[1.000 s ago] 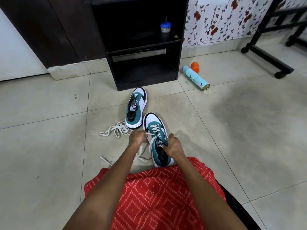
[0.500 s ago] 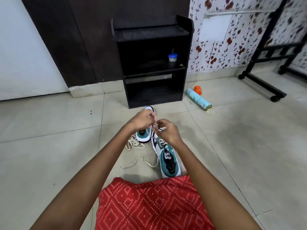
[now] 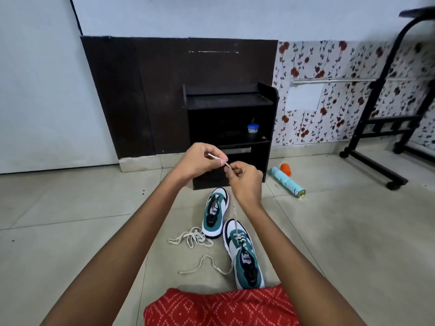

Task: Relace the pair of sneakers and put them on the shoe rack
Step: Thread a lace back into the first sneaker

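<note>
Head view, as I read it from my remote station. Both hands are raised close together in front of the black shoe rack [image 3: 229, 107].

The left hand [image 3: 200, 161] has its fingers curled. Thumb and forefinger pinch the tip end of a cream lace [image 3: 234, 215]. The right hand [image 3: 244, 182], just beside the left at the fingertips, is likewise curled and pinches the same lace a little farther along.

From under the right hand the lace drops taut to the near sneaker [image 3: 244, 257]. This teal, white and black shoe lies below the right wrist, toe away from me, with its lower eyelets laced. The lace's other end trails across the tiled floor [image 3: 70, 231] below the left forearm.

The far sneaker [image 3: 215, 212], unlaced, stands below and between the two hands. A loose lace [image 3: 190, 238] lies heaped beside it, under the left forearm.

Beyond the right hand, a blue-lidded jar [image 3: 253, 128] sits on the rack's middle shelf. Right of the right hand a spray can [image 3: 287, 182] lies on its side, with an orange cap [image 3: 285, 168] just behind it. Red patterned cloth [image 3: 219, 307] lies between the forearms at the lower edge.
</note>
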